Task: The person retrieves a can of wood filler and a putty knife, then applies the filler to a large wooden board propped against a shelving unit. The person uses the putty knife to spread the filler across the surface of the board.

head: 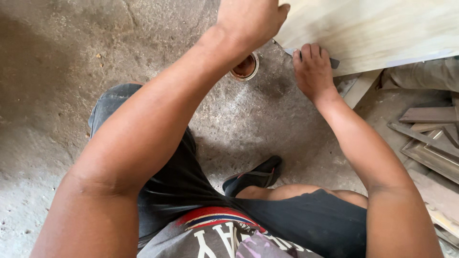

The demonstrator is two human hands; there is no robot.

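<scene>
Underfoot, the rough concrete floor (57, 71) carries everything, and a pale plywood panel (377, 28) lies along its upper right side with its lower edge raised a little over the ground. By its look the panel is stiff, broad and fairly light, smooth-faced and easy to scratch; its bare edge is the natural place to take hold. The left hand (251, 19) rests on the panel's lower left corner, fingers curled over the edge, steadying it. The right hand (313, 71) lies just beside it on the same edge, closed on a flat-bladed putty knife (311, 56) whose blade points left along the wood. A small open tin (246, 67), round, with brownish contents, stands on the floor just below the left wrist; no label shows on it. Dark moulded wood strips (428, 138) lie stacked by the floor's right edge. A black sandal (253, 177) sits between the knees.
</scene>
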